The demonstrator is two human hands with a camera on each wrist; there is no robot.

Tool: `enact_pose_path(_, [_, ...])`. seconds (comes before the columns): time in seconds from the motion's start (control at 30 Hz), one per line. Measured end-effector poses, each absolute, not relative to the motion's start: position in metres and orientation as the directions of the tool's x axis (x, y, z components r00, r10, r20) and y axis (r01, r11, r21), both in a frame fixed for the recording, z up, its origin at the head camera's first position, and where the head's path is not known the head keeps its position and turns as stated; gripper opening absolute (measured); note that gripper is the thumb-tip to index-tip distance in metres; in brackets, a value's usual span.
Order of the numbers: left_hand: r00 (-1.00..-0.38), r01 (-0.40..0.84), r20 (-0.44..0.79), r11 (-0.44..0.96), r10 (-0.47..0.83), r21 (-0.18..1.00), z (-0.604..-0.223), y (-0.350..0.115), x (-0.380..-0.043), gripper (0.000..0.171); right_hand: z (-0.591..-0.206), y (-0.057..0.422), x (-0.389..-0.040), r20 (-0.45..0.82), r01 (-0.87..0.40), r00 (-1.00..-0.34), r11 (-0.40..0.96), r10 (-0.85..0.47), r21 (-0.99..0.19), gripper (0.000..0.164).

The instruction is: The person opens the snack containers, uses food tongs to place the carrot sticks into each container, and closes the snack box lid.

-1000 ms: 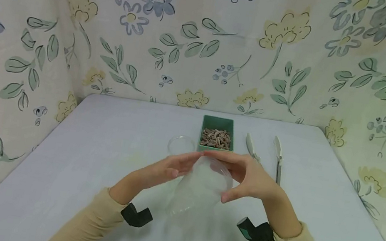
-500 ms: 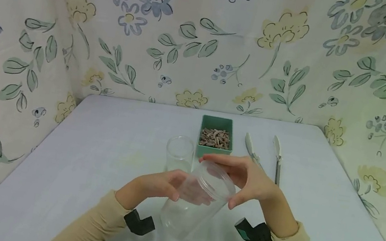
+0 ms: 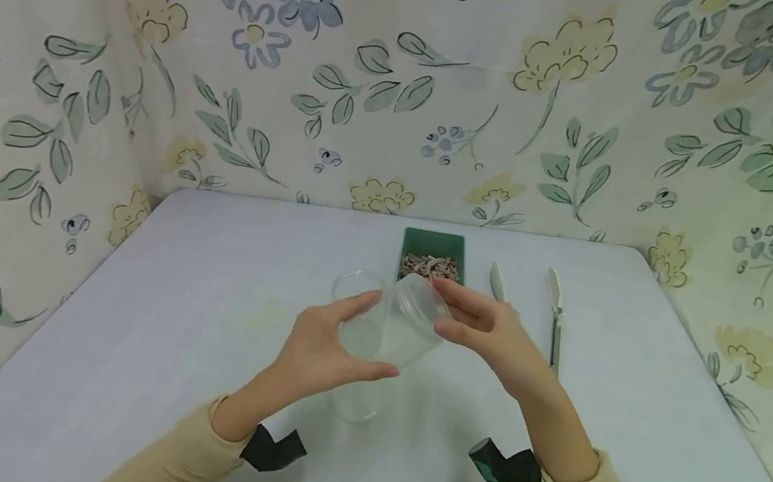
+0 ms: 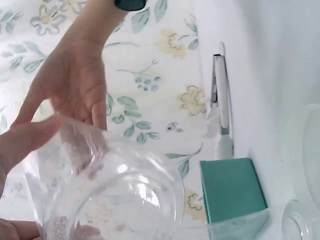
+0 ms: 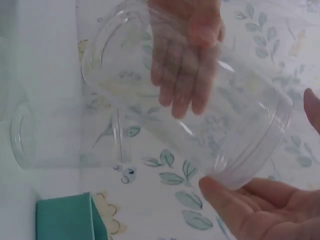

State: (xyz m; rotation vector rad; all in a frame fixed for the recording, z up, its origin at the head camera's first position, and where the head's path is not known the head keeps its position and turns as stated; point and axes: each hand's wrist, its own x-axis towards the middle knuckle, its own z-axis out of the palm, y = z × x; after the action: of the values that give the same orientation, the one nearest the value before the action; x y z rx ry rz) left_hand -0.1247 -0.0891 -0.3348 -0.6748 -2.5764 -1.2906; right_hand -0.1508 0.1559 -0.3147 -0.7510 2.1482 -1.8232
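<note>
A clear jar (image 3: 410, 342) hangs tilted between the two hands in the head view, its ridged rim up and to the right. Nothing shows inside it. My left hand (image 3: 318, 351) curves round the jar's body, thumb and fingers wide apart; through the plastic, its fingers (image 5: 182, 80) appear in the right wrist view. At the rim, my right hand (image 3: 493, 334) pinches with thumb and fingers; the right wrist view has one fingertip (image 5: 212, 187) against the edge. Behind the left hand stands a second clear jar (image 5: 55, 135) on the table.
Beyond the hands, a green box (image 3: 434, 243) holds brown bark-like chips (image 3: 428, 267). To its right lie two long utensils with pale ends, one (image 3: 499, 282) partly behind the right hand, the other (image 3: 558, 310) farther right. Floral cloth (image 3: 410, 93) surrounds the white table (image 3: 200, 270).
The held jar has moved away from the person, upward in the head view, towards the standing jar and the box. The left hand has moved up and spread wider; the right has shifted slightly up.
</note>
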Motion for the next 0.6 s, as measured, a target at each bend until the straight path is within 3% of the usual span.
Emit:
enact_pose_path(0.17, [-0.773, 0.586, 0.562, 0.670, 0.294, 0.455, -0.343, -0.078, -0.120, 0.083, -0.314, 0.139, -0.143, 0.130, -0.248, -0.910, 0.264, -0.394, -0.932, 0.083])
enact_pose_path(0.3, [-0.749, 0.612, 0.591, 0.653, 0.299, 0.445, -0.344, -0.078, -0.121, 0.081, -0.316, 0.135, -0.141, 0.149, -0.271, -0.921, 0.318, -0.359, -0.909, 0.085])
enact_pose_path(0.37, [-0.773, 0.615, 0.545, 0.597, 0.325, 0.516, -0.344, -0.081, -0.123, 0.080, -0.317, 0.136, -0.141, 0.189, -0.316, -0.898, 0.285, -0.396, -0.905, 0.084])
enact_pose_path(0.47, [-0.824, 0.549, 0.376, 0.431, 0.425, 0.716, -0.345, -0.089, -0.128, 0.079, -0.319, 0.142, -0.144, 0.292, -0.444, -0.814, 0.214, -0.502, -0.870, 0.080])
enact_pose_path(0.53, [-0.812, 0.447, 0.250, 0.288, 0.527, 0.847, -0.345, -0.095, -0.133, 0.076, -0.319, 0.147, -0.146, 0.351, -0.515, -0.724, 0.125, -0.594, -0.848, 0.076])
enact_pose_path(0.6, [-0.763, 0.322, 0.151, 0.166, 0.628, 0.932, -0.344, -0.101, -0.139, 0.074, -0.317, 0.151, -0.149, 0.389, -0.557, -0.622, 0.035, -0.679, -0.830, 0.075])
